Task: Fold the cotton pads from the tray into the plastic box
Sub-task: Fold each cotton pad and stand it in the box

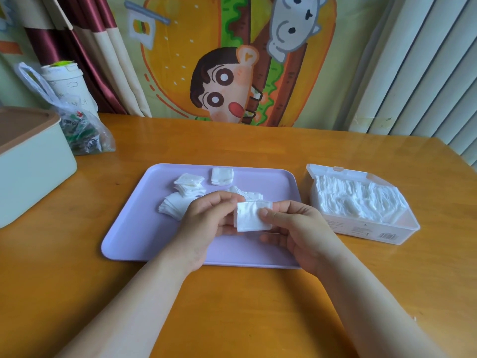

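A lilac tray (pixel 134 228) lies in the middle of the wooden table with several white cotton pads (pixel 189 186) scattered on its far half. Above the tray I hold one white cotton pad (pixel 251 219) between both hands. My left hand (pixel 206 223) pinches its left edge and my right hand (pixel 294 228) pinches its right side, thumb on top. To the right of the tray stands the clear plastic box (pixel 366 228), lid open, with many white pads stacked inside.
A pale green bin with a brown lid (pixel 31 164) stands at the left table edge. Behind it are a clear plastic bag (pixel 82 130) and a white cup (pixel 67 83). A cartoon cloth hangs behind the table.
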A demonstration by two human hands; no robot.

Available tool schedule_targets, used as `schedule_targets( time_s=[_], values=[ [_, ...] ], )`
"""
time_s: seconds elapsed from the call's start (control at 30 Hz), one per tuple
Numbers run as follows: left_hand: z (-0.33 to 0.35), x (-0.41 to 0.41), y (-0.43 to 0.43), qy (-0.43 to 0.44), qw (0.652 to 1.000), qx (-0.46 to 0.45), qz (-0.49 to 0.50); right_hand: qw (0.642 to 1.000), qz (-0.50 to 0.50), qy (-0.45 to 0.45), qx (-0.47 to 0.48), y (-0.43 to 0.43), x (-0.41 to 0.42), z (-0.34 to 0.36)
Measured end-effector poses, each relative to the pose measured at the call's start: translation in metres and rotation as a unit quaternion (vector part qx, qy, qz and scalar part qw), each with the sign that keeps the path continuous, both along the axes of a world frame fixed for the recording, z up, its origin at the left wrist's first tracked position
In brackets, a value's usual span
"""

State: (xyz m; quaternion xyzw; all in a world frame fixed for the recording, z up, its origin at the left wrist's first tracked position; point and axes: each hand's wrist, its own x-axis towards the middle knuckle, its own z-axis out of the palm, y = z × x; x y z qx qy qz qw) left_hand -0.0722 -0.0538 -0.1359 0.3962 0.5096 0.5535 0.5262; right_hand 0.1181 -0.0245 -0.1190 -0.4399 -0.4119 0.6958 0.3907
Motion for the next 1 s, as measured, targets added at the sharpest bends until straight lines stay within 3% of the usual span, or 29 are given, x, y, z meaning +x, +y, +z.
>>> schedule_targets(
  time_s=[0.43,0.67,0.87,1.0],
  values=[
    [-0.002,0.002,0.000,0.014,0.999,0.007,0.028,0.999,-0.001,0.026,-0.023,0.005,0.005,0.000],
    [-0.005,0.002,0.003,0.010,0.997,0.012,0.071,0.988,-0.142,0.001,0.064,0.010,0.008,0.006],
    [-0.003,0.004,0.004,0.018,0.997,0.007,0.068,0.995,-0.010,0.045,0.087,-0.001,0.000,0.016],
    [-0.002,0.004,0.001,0.039,0.998,0.011,0.054,0.997,-0.038,0.016,0.064,-0.006,-0.011,0.001]
  ],
)
